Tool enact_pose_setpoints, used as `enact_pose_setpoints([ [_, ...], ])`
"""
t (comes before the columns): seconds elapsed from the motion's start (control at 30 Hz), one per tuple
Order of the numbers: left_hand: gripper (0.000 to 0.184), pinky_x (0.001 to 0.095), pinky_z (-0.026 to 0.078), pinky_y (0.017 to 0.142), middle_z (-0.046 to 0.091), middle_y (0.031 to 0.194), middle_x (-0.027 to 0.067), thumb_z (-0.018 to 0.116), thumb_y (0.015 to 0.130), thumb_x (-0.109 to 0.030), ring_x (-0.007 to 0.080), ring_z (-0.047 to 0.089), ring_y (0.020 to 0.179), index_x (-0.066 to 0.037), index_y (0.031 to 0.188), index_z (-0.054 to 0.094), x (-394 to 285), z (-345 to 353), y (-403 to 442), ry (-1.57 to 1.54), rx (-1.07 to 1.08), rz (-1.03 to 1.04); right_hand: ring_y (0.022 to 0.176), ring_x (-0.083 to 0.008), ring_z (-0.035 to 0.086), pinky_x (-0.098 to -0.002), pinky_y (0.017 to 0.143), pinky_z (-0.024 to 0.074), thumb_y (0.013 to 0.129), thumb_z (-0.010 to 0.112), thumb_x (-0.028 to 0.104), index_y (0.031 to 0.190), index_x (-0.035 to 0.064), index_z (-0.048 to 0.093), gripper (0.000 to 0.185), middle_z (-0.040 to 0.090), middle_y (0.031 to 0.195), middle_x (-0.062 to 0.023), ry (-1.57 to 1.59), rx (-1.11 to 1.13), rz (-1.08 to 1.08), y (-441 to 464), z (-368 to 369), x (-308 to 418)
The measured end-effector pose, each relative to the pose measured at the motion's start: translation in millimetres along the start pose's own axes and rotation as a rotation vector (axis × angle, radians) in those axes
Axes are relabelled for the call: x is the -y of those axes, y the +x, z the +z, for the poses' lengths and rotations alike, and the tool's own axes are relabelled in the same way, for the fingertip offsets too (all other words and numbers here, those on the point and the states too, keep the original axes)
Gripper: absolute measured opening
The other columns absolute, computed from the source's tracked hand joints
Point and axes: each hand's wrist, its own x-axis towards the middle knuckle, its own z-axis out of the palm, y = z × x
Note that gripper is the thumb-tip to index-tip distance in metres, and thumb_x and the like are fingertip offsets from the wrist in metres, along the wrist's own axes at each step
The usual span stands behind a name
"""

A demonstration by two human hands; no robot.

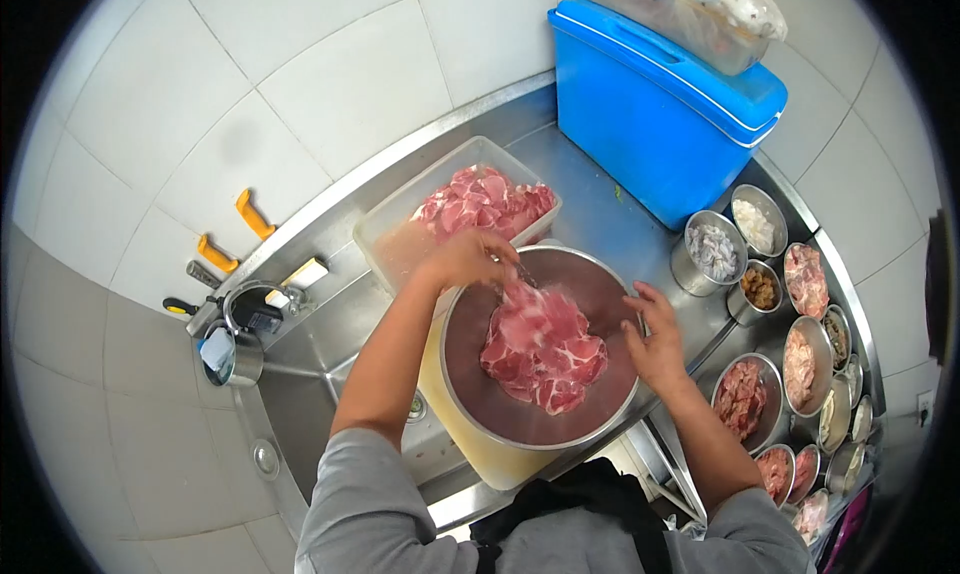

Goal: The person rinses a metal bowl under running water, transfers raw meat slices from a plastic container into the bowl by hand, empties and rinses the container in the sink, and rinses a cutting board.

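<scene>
A large round metal bowl [470, 389] stands in front of me with sliced raw meat [545, 369] heaped in its middle. My left hand [478, 261] reaches over the bowl's far left rim, fingers curled at the top of a meat slice [530, 312] smeared by motion. Some fingertips are hidden there. At the right rim my right hand [655, 342] is open, fingers apart and holding nothing. Behind the bowl, a clear plastic tub [385, 229] holds more raw meat slices [485, 204].
Under the bowl lies a yellowish board [490, 464] across the sink [310, 349]. A blue cooler [640, 114] stands at the back. Several metal bowls of meat [745, 399] and other ingredients line the right side. Orange-handled knives [255, 214] hang on the left wall.
</scene>
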Motion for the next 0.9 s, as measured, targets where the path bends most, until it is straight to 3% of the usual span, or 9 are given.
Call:
enact_pose_setpoints([
  [0.13,0.072,0.038,0.045,0.097,0.056,0.132,0.0147,0.08,0.071,-0.034,0.0266,0.056,0.118,-0.017,0.135,0.053,72.3,-33.1,91.2,0.151,-0.06,-0.233,0.129,-0.0382,0.044,-0.0405,0.106,0.039,0.076,0.062,-0.004,0.114,0.0013,0.061,0.038,0.044,0.14,-0.0196,-0.129,0.119,0.004,-8.4,10.3,-2.1],
  [0.23,0.117,0.0629,0.024,0.11,0.008,0.158,0.0205,0.085,0.053,-0.05,0.0474,0.008,0.144,-0.033,0.151,0.024,82.4,1.0,110.4,0.544,-0.338,-0.494,0.131,-0.0383,0.043,-0.04,0.107,0.0385,0.076,0.06,-0.006,0.116,0.0011,0.06,0.041,0.042,0.142,-0.0192,-0.109,0.144,0.079,-4.6,10.7,-0.2],
  [0.47,0.119,0.0566,0.026,0.112,0.013,0.156,0.0244,0.086,0.051,-0.051,0.0463,0.017,0.143,-0.031,0.151,0.025,115.1,-10.3,71.7,0.696,-0.191,-0.426,0.131,-0.0376,0.043,-0.0394,0.107,0.039,0.077,0.058,-0.008,0.116,-0.0003,0.059,0.04,0.041,0.143,-0.0189,-0.046,0.115,0.077,-2.4,10.1,1.3],
  [0.53,0.11,0.0517,0.035,0.108,0.03,0.149,0.0271,0.084,0.05,-0.058,0.0438,0.034,0.136,-0.03,0.146,0.036,91.9,-12.0,30.9,0.815,-0.356,-0.505,0.131,-0.0372,0.043,-0.0392,0.107,0.0389,0.077,0.058,-0.008,0.116,-0.0003,0.059,0.039,0.041,0.143,-0.0189,-0.047,0.107,0.095,-2.8,10.1,0.1],
  [0.67,0.106,0.0516,0.037,0.107,0.037,0.146,0.0234,0.08,0.052,-0.064,0.0406,0.038,0.134,-0.027,0.143,0.04,164.7,-15.2,53.2,0.65,-0.502,-0.618,0.131,-0.0368,0.043,-0.0389,0.107,0.039,0.077,0.058,-0.008,0.115,-0.0004,0.059,0.039,0.041,0.143,-0.019,-0.036,0.09,0.081,-3.4,9.8,-1.5],
  [0.77,0.1,0.0501,0.038,0.105,0.045,0.143,0.0172,0.078,0.055,-0.065,0.0403,0.042,0.132,-0.022,0.14,0.046,97.8,-13.7,43.6,0.892,-0.374,-0.518,0.131,-0.0368,0.043,-0.0387,0.106,0.0394,0.077,0.058,-0.008,0.114,-0.0006,0.06,0.038,0.041,0.143,-0.0192,-0.024,0.092,0.091,-3.1,10.4,-4.0],
  [0.83,0.101,0.0498,0.036,0.108,0.037,0.147,0.0228,0.083,0.056,-0.05,0.0383,0.035,0.137,-0.013,0.142,0.044,18.7,-22.3,15.8,0.874,-0.035,-0.593,0.131,-0.0367,0.043,-0.0383,0.106,0.0397,0.077,0.058,-0.007,0.113,-0.0007,0.061,0.037,0.041,0.143,-0.0194,-0.02,0.093,0.098,-6.0,11.6,-4.7],
  [0.87,0.101,0.0498,0.036,0.108,0.037,0.147,0.0228,0.083,0.056,-0.05,0.0383,0.035,0.137,-0.013,0.142,0.044,47.2,-23.2,22.8,0.869,-0.028,-0.593,0.131,-0.0367,0.043,-0.0383,0.106,0.0397,0.077,0.058,-0.007,0.113,-0.0007,0.061,0.037,0.041,0.143,-0.0194,-0.022,0.099,0.104,-8.1,11.2,-3.5],
  [0.9,0.098,0.0496,0.036,0.108,0.04,0.145,0.0213,0.082,0.057,-0.049,0.0364,0.039,0.134,-0.012,0.14,0.046,97.7,-29.3,36.6,0.628,-0.312,-0.646,0.131,-0.0365,0.043,-0.0382,0.106,0.0397,0.077,0.058,-0.007,0.113,-0.0005,0.061,0.036,0.041,0.143,-0.0194,-0.029,0.101,0.099,-7.7,10.8,-2.4],
])
